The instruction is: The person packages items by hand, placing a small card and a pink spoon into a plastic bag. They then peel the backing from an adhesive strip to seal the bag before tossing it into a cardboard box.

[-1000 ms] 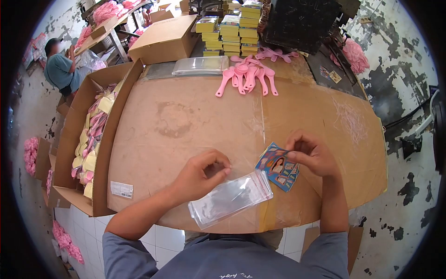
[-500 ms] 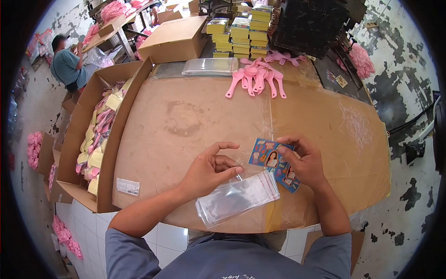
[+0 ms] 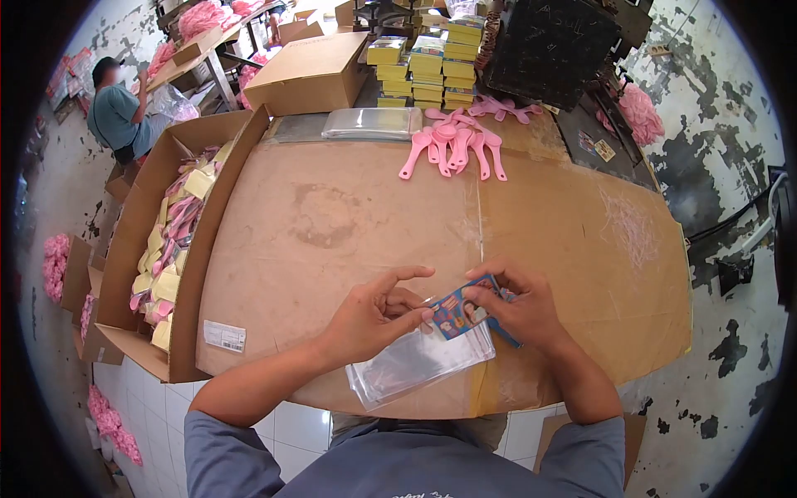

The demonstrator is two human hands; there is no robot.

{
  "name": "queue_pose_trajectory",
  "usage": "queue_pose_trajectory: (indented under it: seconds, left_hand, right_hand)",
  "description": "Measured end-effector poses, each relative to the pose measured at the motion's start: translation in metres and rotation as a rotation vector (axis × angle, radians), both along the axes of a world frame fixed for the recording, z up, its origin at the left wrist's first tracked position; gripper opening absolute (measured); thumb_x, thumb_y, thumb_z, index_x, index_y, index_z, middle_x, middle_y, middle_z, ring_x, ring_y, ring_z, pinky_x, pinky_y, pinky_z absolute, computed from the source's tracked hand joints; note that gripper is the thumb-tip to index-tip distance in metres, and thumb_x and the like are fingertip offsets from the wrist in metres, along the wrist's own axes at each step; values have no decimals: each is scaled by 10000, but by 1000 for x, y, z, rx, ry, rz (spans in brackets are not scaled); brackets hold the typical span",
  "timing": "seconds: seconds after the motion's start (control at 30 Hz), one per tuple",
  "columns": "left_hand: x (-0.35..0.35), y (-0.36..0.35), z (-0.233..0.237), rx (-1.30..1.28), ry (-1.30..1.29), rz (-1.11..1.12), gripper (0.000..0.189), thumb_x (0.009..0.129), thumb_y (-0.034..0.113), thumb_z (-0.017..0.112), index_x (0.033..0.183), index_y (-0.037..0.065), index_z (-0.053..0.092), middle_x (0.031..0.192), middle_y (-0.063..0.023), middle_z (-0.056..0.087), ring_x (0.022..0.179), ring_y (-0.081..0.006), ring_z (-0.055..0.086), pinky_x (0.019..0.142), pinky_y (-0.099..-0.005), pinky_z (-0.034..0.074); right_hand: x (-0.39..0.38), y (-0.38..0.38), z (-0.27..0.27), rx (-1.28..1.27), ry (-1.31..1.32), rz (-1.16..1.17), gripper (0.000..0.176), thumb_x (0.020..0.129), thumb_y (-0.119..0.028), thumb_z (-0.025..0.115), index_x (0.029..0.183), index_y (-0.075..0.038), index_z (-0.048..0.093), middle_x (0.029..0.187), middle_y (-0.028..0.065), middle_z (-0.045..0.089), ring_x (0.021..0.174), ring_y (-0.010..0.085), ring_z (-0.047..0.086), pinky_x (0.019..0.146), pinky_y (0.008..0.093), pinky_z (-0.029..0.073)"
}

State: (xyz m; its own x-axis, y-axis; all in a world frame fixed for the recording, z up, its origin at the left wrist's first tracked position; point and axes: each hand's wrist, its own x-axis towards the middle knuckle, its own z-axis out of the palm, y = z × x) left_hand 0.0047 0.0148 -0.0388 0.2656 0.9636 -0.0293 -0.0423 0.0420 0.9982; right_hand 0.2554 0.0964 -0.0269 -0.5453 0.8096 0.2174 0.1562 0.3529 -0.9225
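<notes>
My right hand (image 3: 527, 309) pinches a blue printed card (image 3: 452, 315) with small pictures on it, between thumb and fingers. Part of another blue card (image 3: 505, 334) shows below that hand. The held card's left end meets the thumb tip of my left hand (image 3: 365, 319), whose thumb and fingers are closed on the lifted edge of a clear plastic bag. Under both hands lies a small stack of clear plastic bags (image 3: 415, 371), flat and slanted near the table's front edge.
Pink plastic spoons (image 3: 457, 145) lie in a pile at the back of the cardboard-covered table (image 3: 332, 191). Behind them stand stacks of yellow-edged cards (image 3: 427, 66). More clear bags (image 3: 372, 122) lie beside a closed carton (image 3: 307, 70). An open box (image 3: 237, 178) of packed pieces stands left. A person (image 3: 120, 108) sits beyond.
My right hand has brought the card left and down, turning it, until its end reaches my left thumb. My left hand stays nearly in place at the bag. The view has shifted slightly.
</notes>
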Motion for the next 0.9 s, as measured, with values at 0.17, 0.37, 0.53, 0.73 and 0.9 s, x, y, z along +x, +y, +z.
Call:
queue_pose_trajectory:
  seconds: [0.17, 0.37, 0.53, 0.73, 0.9]
  left_hand:
    - [2, -1, 1, 2, 4, -35, 511, 1008, 24, 673, 1473, 2, 460, 1047, -130, 753, 979, -135, 722, 852, -274, 595]
    - [-1, 3, 3, -19, -124, 99, 444, 1013, -2, 648, 1425, -12, 483, 1091, -139, 732, 999, -143, 726, 852, -266, 599]
    - [-2, 0, 6, -81, -107, 73, 413, 1018, 2, 641, 1407, -19, 505, 1105, -142, 727, 992, -144, 726, 838, -255, 603]
    - [-4, 8, -4, -89, -142, 118, 375, 1022, 21, 646, 1377, -47, 547, 1113, -125, 731, 977, -119, 724, 799, -229, 594]
    - [-7, 16, -18, -60, -154, 137, 351, 1029, 52, 651, 1355, -40, 559, 1075, -103, 728, 939, -99, 715, 766, -229, 579]
  right_hand:
    - [-16, -15, -1, 197, -11, 11, 246, 900, -70, 807, 1126, -7, 736, 999, 90, 753, 882, 120, 710, 730, 273, 560]
    - [-7, -7, 1, -95, 43, -41, 214, 929, -39, 769, 1136, 0, 732, 1059, 100, 744, 882, 125, 699, 769, 269, 555]
    - [-10, -8, 7, 146, -90, 223, 224, 928, -106, 771, 1137, -28, 749, 1103, 114, 706, 1001, 185, 692, 861, 313, 545]
    - [-2, 56, 17, 378, -315, 208, 338, 953, -285, 738, 1196, -52, 714, 1259, 155, 648, 1236, 329, 606, 1080, 445, 460]
    - [-25, 191, -15, 545, -541, -219, 667, 999, -565, 575, 1538, -183, 487, 1603, 213, 391, 1473, 401, 389, 1200, 502, 335]
